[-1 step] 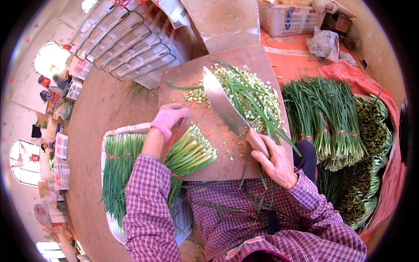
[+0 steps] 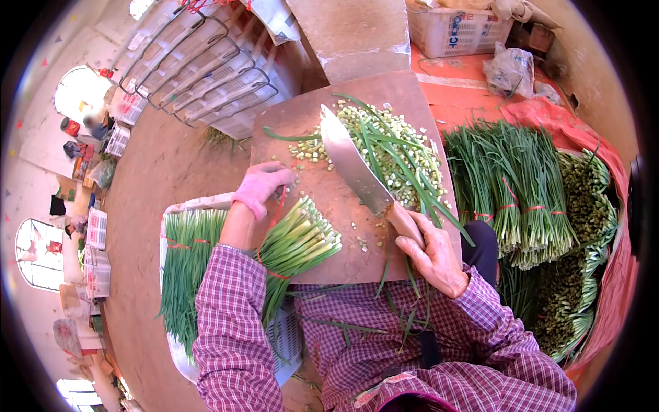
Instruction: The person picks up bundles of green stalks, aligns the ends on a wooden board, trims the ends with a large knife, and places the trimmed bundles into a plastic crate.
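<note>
My right hand [image 2: 436,255] is closed round the wooden handle of a cleaver [image 2: 351,159], whose broad blade lies over the cutting board [image 2: 312,175] with its tip pointing away. My left hand [image 2: 261,185], in a pink glove, pinches a red tie [image 2: 279,207]. That tie runs down to a bundle of garlic chives [image 2: 302,240] at the board's near left, its pale cut ends facing right and its green leaves hanging off the edge. Chopped stem ends [image 2: 405,147] are heaped at the board's far right, with several long green leaves [image 2: 414,180] across them.
Left of the board, a white crate [image 2: 199,204] holds tied green bundles [image 2: 189,268]. More tied bundles [image 2: 528,199] are stacked on the right beside red sheeting [image 2: 611,288]. White crates [image 2: 237,117] with wire handles stand at the far left, and a plastic bag [image 2: 509,71] lies at the far right.
My left hand has shifted very slightly left with the red tie in its fingers. The cleaver and my right hand look unmoved.
</note>
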### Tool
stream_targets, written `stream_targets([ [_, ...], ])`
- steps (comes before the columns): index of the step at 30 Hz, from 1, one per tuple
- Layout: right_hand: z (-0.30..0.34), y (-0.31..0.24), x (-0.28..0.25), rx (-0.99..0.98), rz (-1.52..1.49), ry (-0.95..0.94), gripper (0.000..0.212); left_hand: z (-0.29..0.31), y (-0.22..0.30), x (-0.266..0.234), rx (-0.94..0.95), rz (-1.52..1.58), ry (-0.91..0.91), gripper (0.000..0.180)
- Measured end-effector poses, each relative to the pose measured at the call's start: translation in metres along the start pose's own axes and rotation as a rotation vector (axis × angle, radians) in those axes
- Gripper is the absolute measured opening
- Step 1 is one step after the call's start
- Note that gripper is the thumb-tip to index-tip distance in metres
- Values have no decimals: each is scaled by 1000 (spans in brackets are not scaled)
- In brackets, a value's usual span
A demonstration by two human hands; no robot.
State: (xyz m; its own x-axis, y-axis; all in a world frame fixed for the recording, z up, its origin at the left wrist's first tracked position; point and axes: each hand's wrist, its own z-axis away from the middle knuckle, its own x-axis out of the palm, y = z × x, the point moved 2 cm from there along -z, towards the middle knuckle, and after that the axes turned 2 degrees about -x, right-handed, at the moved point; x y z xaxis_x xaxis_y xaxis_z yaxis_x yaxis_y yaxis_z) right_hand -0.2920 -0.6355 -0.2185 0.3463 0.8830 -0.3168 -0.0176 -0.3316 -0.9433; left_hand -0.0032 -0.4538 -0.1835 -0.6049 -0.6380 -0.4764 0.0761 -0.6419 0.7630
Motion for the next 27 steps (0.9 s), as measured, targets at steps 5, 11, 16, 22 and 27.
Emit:
stream_targets([
  [5, 1, 2, 2, -36, -30, 19, 50, 31, -48, -62, 22, -119, 340, 13],
  [11, 0, 0, 1, -58, -35, 27, 50, 117, -156, -102, -143, -646, 408, 22],
  [16, -1, -1, -2, -32, -5, 16, 51, 129, -131, -102, -73, -615, 376, 31],
  [22, 15, -9, -10, 8, -78, 82, 49, 132, -60, -113, 198, -837, 462, 60],
  [27, 35, -25, -25, -141, -156, 178, 48, 137, 21, -68, 352, -168, 199, 65],
])
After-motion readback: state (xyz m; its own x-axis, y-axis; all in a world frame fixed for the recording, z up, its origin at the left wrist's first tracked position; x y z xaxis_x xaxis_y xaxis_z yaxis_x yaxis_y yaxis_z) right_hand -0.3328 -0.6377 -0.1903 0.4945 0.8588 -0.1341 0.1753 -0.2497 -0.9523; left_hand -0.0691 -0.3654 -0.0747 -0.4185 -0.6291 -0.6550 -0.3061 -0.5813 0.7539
